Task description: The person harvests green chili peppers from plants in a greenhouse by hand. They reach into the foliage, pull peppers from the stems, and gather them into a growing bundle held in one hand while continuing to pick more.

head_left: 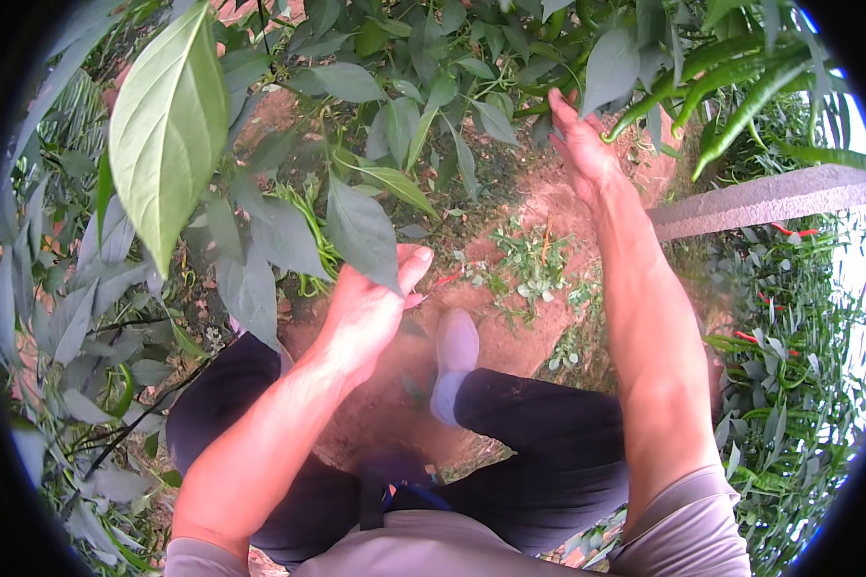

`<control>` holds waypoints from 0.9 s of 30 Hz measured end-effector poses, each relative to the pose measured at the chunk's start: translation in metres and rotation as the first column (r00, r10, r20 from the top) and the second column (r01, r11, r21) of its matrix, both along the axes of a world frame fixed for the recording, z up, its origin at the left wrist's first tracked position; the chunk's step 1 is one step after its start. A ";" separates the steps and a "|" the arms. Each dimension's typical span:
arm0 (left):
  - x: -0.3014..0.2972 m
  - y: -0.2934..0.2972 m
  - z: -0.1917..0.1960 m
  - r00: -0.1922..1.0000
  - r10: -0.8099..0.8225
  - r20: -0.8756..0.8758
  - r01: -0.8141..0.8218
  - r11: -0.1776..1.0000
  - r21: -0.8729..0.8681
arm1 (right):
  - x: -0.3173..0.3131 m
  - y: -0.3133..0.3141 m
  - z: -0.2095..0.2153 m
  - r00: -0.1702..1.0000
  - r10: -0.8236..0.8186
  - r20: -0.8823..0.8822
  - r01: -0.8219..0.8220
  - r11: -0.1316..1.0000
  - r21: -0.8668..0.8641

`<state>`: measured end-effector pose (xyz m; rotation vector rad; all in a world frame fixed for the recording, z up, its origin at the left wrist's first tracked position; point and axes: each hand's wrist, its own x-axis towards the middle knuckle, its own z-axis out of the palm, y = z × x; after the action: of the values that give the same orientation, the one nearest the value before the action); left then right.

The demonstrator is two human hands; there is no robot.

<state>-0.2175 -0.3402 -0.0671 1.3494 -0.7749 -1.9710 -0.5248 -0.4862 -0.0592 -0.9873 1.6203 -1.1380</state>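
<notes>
The right hand is stretched up and forward into the foliage, palm side turned toward the plant, fingers straight and close together. Its grip is open and holds nothing; the fingertips lie just beside the lower end of a cluster of long green chili peppers that hang slanting from the upper right, with the nearest pod's curled tip close to the edge of the hand. Whether skin touches a pod cannot be told.

The left hand is lower and nearer the body, partly covered by a broad green leaf. Its thumb sticks out to the right, and the other fingers are hidden behind the leaves, so how far its grip is closed, and whether it holds anything, cannot be told.

No basket, bag or other container shows in the view.

Further out, a large pale-green leaf hangs close to the camera at upper left, and more leafy branches fill the left side. Below the hands lies bare reddish soil with small weeds. The person's grey shoe rests on that soil, with dark trousers around it. At right a grey concrete beam runs across, and beyond it stand more plants bearing a few red chili peppers.
</notes>
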 end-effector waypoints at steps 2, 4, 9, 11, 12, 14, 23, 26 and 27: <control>-0.003 -0.004 -0.004 1.000 -0.003 -0.008 0.003 0.999 -0.032 | 0.013 -0.002 -0.003 0.989 -0.045 0.138 0.052 0.997 -0.049; -0.006 -0.007 -0.009 1.000 -0.002 0.015 0.003 0.997 -0.079 | 0.023 0.002 -0.004 0.970 0.014 0.244 0.020 0.990 -0.136; -0.014 -0.022 -0.012 0.988 0.083 0.134 -0.034 0.940 -0.339 | 0.041 0.022 0.009 0.827 0.135 0.546 -0.009 0.974 -0.228; -0.020 -0.029 -0.009 0.976 0.137 0.171 -0.040 0.879 -0.474 | 0.045 0.034 0.016 0.724 0.124 0.678 0.019 0.980 -0.200; -0.023 -0.033 -0.007 0.964 0.191 0.185 -0.038 0.789 -0.613 | 0.048 0.040 0.020 0.679 0.130 0.722 0.020 0.981 -0.195; -0.029 -0.040 -0.002 0.936 0.303 0.180 -0.015 0.545 -0.838 | 0.056 0.053 0.028 0.676 0.035 0.736 0.084 0.989 -0.124; -0.061 -0.053 0.005 0.975 -0.220 -0.029 0.165 0.807 -0.567 | 0.091 0.113 0.076 0.665 -0.019 0.746 0.060 0.998 -0.028; -0.057 -0.059 0.005 0.974 -0.132 -0.184 0.021 0.862 -0.507 | 0.098 0.121 0.085 0.522 -0.035 0.852 0.083 0.996 -0.010; -0.055 -0.061 0.006 0.968 -0.109 -0.224 0.000 0.899 -0.438 | 0.102 0.123 0.088 0.487 -0.024 0.873 0.076 0.997 -0.015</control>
<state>-0.2721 -0.4007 -0.0612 0.8115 -1.0645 -1.8155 -0.4230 -0.3628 0.0286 -0.2316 0.7534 -1.4023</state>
